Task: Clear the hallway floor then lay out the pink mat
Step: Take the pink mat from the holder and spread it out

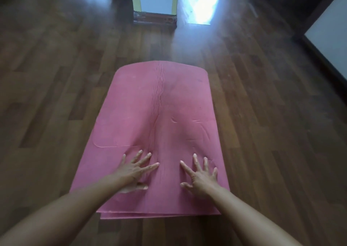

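Note:
The pink mat (154, 114) lies on the dark wooden floor (56, 95), folded in layers whose edges show at its near end. A wrinkled crease runs down its middle. My left hand (134, 170) rests flat on the mat's near part, fingers spread. My right hand (201, 172) lies flat beside it, fingers spread too, a little to the right of the crease. Neither hand holds anything.
A pillar with a white face, yellow edges and a dark base (155, 11) stands on the floor beyond the mat. A white wall with a dark skirting (326, 31) runs along the right. Bright light reflects off the floor (204, 5) beside the pillar.

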Available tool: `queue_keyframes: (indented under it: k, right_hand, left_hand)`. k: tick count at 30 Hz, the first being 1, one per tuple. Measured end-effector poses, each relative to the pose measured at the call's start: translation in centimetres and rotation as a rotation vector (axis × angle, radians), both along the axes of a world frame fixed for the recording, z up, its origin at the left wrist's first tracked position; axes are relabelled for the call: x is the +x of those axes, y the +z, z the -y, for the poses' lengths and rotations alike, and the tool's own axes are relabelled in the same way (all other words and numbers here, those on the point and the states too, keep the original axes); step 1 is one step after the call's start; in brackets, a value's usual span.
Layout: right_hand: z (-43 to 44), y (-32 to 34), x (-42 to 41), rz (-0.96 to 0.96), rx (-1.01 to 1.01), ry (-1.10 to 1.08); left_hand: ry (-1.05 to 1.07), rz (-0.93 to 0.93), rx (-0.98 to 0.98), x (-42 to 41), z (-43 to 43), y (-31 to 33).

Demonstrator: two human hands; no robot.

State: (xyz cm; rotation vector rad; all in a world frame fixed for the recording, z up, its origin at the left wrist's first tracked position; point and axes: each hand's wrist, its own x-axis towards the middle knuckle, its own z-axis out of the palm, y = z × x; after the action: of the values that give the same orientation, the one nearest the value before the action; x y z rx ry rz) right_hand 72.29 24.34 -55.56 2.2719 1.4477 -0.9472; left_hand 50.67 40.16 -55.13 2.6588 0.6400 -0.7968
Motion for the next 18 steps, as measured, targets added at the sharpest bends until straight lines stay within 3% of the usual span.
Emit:
queue_keyframes:
  k: [5,10,16,18]
  right_hand:
    - [-1.2,0.4,-1.0,0.051,-0.005,0.011]
    - [-2.4,0.6,-3.6,0.083,0.128,0.122]
    - [-3.6,0.9,-5.9,0.094,0.018,0.212]
    - [-4.0,1.5,-5.8,0.113,-0.011,0.231]
  left_hand:
    - [0.200,0.106,0.069,-4.2,-1.6,-0.7]
    - [0.453,0.138,0.086,-6.6,-2.6,-0.2]
    - [1.049,0.153,0.034,-8.2,-4.5,0.1]
    - [1.144,0.168,0.020,-8.6,-5.4,-0.1]
